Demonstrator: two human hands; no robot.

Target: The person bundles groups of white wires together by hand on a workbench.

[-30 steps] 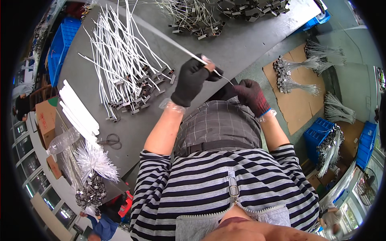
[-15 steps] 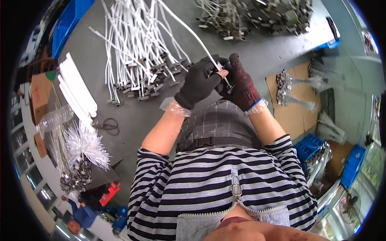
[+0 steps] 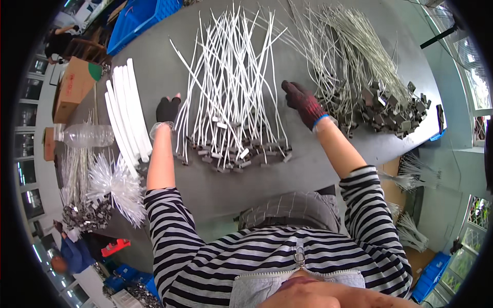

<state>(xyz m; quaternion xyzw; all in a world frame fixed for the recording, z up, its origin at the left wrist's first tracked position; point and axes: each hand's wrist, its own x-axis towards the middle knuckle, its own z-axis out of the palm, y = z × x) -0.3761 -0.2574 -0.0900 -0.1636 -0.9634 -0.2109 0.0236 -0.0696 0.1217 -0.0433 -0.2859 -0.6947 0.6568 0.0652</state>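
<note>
My left hand (image 3: 168, 110), in a black glove with bare fingertips, rests on the table left of a pile of white cables (image 3: 233, 84). Its fingers are apart and nothing shows in them. On the pile's other side, my right hand (image 3: 306, 104), in a dark red and black glove, has its fingers stretched forward and holds nothing visible. Small dark and grey metal ends (image 3: 241, 151) cluster at the near end of the white cables. Thin grey wires (image 3: 354, 51) with dark blocks (image 3: 393, 110) lie just beyond my right hand.
White tubes (image 3: 128, 115) lie left of my left hand, beside a clear plastic bottle (image 3: 90, 135) and a white strip bundle (image 3: 117, 185). A cardboard box (image 3: 77, 87) and blue bin (image 3: 141, 20) stand far left. Another person (image 3: 74, 254) is at lower left.
My hands have parted and moved outward, to either side of the white cable pile. The white cable they held together is no longer in them. The view has shifted, showing more of the table.
</note>
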